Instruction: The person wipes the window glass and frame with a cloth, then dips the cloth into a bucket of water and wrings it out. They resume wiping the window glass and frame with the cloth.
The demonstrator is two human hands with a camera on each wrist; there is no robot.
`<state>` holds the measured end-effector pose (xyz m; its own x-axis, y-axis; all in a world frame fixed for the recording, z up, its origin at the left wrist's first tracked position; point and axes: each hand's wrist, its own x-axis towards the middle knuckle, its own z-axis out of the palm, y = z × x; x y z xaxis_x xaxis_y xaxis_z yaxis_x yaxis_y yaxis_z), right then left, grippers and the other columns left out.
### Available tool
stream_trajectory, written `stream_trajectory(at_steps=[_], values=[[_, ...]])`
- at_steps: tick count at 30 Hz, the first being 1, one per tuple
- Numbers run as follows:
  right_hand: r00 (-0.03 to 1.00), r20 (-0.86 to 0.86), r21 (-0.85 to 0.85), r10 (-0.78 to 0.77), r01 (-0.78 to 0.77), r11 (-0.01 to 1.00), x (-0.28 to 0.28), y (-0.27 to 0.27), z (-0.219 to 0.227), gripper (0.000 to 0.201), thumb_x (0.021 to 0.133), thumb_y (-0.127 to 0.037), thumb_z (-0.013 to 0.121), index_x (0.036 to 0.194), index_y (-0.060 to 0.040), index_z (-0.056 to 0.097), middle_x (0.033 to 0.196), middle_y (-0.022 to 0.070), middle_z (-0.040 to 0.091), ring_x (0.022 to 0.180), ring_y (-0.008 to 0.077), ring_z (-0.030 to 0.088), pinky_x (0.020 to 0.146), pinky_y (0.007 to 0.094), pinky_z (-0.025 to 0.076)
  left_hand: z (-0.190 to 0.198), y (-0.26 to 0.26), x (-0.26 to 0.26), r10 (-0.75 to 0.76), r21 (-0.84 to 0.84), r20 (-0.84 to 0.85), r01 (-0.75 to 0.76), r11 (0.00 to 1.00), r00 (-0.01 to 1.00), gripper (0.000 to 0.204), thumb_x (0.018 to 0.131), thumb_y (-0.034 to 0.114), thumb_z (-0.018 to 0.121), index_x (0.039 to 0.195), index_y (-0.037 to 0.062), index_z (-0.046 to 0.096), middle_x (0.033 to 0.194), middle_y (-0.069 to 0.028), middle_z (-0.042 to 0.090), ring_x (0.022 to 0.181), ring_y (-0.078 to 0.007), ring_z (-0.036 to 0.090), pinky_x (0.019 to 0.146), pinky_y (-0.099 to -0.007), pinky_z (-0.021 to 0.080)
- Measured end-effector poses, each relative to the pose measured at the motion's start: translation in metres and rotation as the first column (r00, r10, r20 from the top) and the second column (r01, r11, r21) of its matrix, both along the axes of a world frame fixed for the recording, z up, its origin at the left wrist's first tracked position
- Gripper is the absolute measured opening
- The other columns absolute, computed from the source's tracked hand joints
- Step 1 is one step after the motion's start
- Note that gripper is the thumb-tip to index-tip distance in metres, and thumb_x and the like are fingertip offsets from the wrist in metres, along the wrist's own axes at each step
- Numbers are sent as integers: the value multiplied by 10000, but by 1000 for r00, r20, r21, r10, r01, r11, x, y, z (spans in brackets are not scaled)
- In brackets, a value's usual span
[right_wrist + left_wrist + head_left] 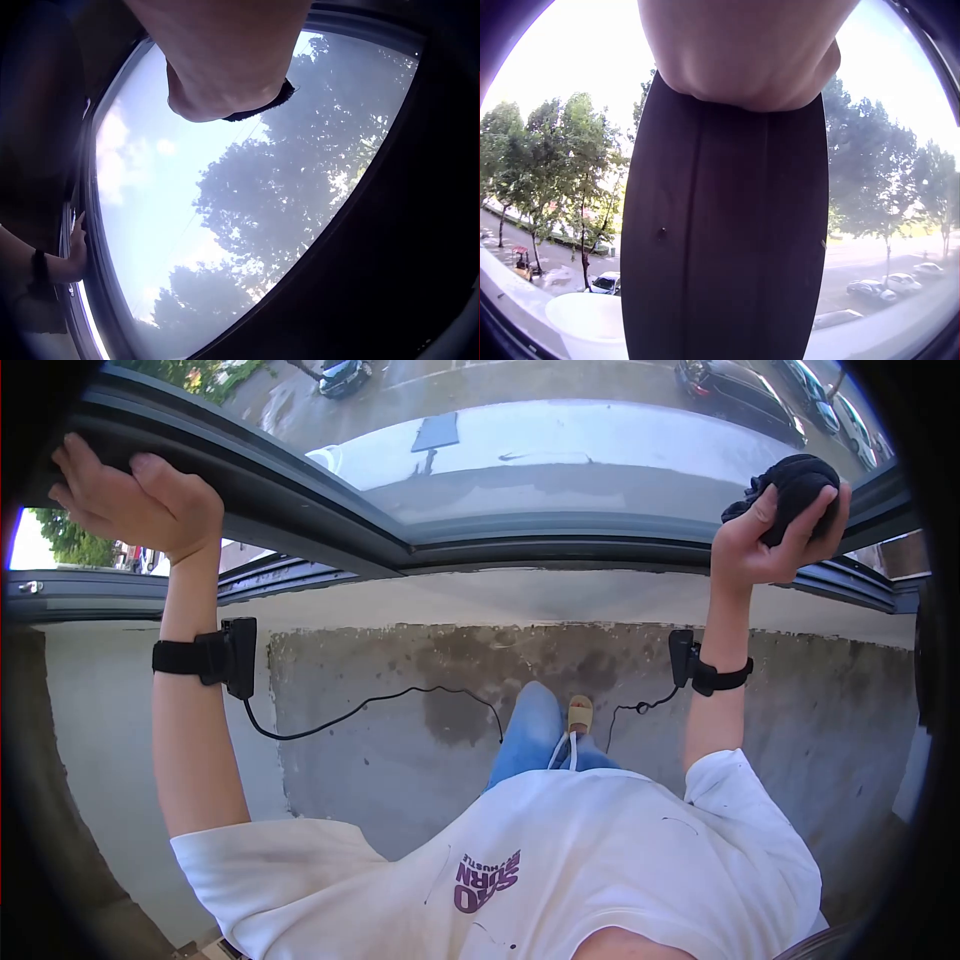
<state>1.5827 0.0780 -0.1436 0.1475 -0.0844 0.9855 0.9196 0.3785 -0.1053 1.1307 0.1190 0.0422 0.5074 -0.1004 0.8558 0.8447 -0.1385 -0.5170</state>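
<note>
Right hand (762, 556) fingers clamped round black cloth (802, 482), bunched between thumb and fingertips; probably light, soft, squashable, not fragile, best gripped by thick middle; left hand (150, 502) fingers loose, partly apart, against dark window frame (290, 510)

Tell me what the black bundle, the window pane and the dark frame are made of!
The black bundle seems soft, matte cloth: it's crumpled into folds. The window pane looks like smooth glass: you see right through. The dark frame may be painted metal or plastic: straight grooves, dull finish.
</note>
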Motion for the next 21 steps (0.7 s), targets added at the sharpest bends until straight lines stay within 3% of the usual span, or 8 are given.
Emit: stream_trajectory(at_steps=[6, 8, 10, 13, 14, 15, 19, 21], values=[[992, -112, -44, -53, 48, 998, -16, -3, -7, 510, 985, -91, 641, 1458, 45, 506, 1483, 258, 431, 1342, 371, 485, 1043, 401, 482, 3, 14, -9, -129, 133, -19, 130, 982, 991, 408, 988, 255, 427, 1192, -54, 596, 1215, -236, 629, 1199, -420, 528, 1124, -589, 309], [993, -100, -39, -61, 58, 998, -19, -4, -5, 508, 986, -74, 634, 1462, 44, 502, 1490, 262, 431, 1353, 380, 487, 1064, 412, 471, 2, 8, 5, -242, 112, 63, 235, 966, 968, 460, 987, 298, 438, 1286, -6, 610, 1312, -200, 628, 1295, -417, 497, 1180, -585, 238], [986, -124, -96, -112, 100, 990, -22, -7, -2, 524, 982, -74, 644, 1470, 42, 492, 1497, 258, 440, 1369, 360, 485, 1075, 410, 465, 11, 9, 6, -262, 111, -81, 270, 957, 962, 380, 1007, 243, 456, 1220, -32, 610, 1173, -208, 643, 1103, -406, 573, 969, -494, 419], [985, -154, -83, -77, 65, 994, -34, -5, 1, 520, 985, -82, 647, 1469, 35, 499, 1495, 254, 454, 1367, 341, 488, 1079, 410, 461, 6, 18, -9, -294, 125, -52, 298, 946, 954, 451, 994, 338, 474, 1310, 49, 614, 1285, -162, 640, 1195, -409, 556, 1025, -530, 395], [965, -257, -62, -42, 26, 998, -42, -2, 2, 516, 988, -84, 644, 1469, 32, 500, 1492, 253, 460, 1361, 335, 495, 1081, 404, 456, 31, 34, -59, 310, 462, -263, -163, 872, 914, 593, 995, 255, 400, 1527, -5, 416, 1553, -211, 445, 1487, -443, 299, 1223, -539, 165], [930, -366, -32, -18, 7, 999, -47, -1, 3, 512, 991, -86, 641, 1470, 30, 501, 1489, 253, 466, 1355, 328, 501, 1083, 399, 452, 30, 34, -59, 303, 453, -248, -166, 876, 920, 593, 995, 255, 400, 1527, -5, 416, 1553, -211, 445, 1487, -443, 299, 1223, -539, 165], [963, -191, -197, -190, 152, 969, -41, -16, 8, 512, 994, -85, 642, 1474, 22, 499, 1505, 234, 464, 1328, 306, 532, 1069, 368, 453, 25, 37, -58, 246, 331, -199, -171, 928, 949, 609, 1004, 305, 401, 1529, -3, 414, 1556, -206, 443, 1490, -440, 294, 1224, -543, 160], [970, -217, -232, -109, 57, 971, -39, -25, 11, 523, 987, -90, 660, 1475, 14, 503, 1518, 223, 461, 1354, 307, 510, 1090, 382, 434, 22, 38, -57, 213, 271, -179, -160, 949, 961, 618, 1009, 329, 401, 1530, -2, 413, 1557, -203, 442, 1492, -439, 291, 1225, -546, 158]])
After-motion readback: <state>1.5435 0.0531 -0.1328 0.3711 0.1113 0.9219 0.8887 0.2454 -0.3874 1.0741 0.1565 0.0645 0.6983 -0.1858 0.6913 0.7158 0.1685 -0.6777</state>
